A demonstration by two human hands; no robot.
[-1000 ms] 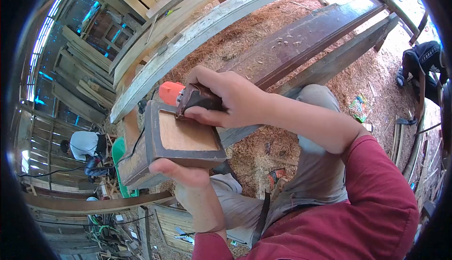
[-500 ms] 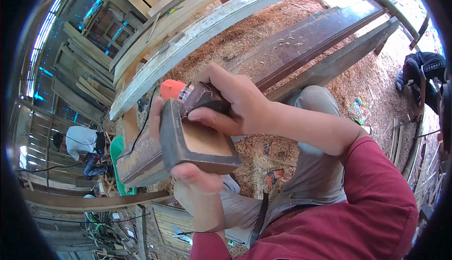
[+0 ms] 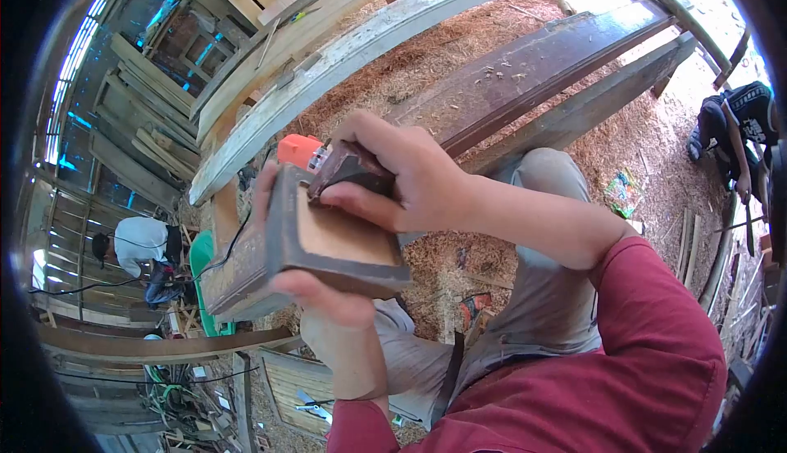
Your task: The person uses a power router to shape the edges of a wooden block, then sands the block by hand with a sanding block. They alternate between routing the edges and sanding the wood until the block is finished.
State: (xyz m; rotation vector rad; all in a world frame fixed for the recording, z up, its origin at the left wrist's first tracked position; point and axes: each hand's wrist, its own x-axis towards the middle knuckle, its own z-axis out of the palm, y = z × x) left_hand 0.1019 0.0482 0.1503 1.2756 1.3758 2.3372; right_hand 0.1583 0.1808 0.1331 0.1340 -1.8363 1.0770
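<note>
A small wooden box-like piece [image 3: 340,271], with dark edges and a pale recessed face, is tilted up in front of me. My left hand [image 3: 328,301] grips it from below and behind, its thumb along the lower edge. In my right hand [image 3: 393,178] is a dark wedge-shaped block [image 3: 354,173], pressed against the upper end of the pale face. Just behind sits an orange tool [image 3: 298,150], partly hidden by the hands and the piece.
A long brown board [image 3: 525,76] lies behind my hands, with a curved pale beam [image 3: 328,63] beyond it. One person [image 3: 141,244] bends at the left, another [image 3: 738,125] at the right. A green chair [image 3: 202,277] stands left. Shavings cover the ground.
Both hands have shifted slightly left with the piece and the block. More of the pale face shows near the block. The person at the right has moved an arm down.
</note>
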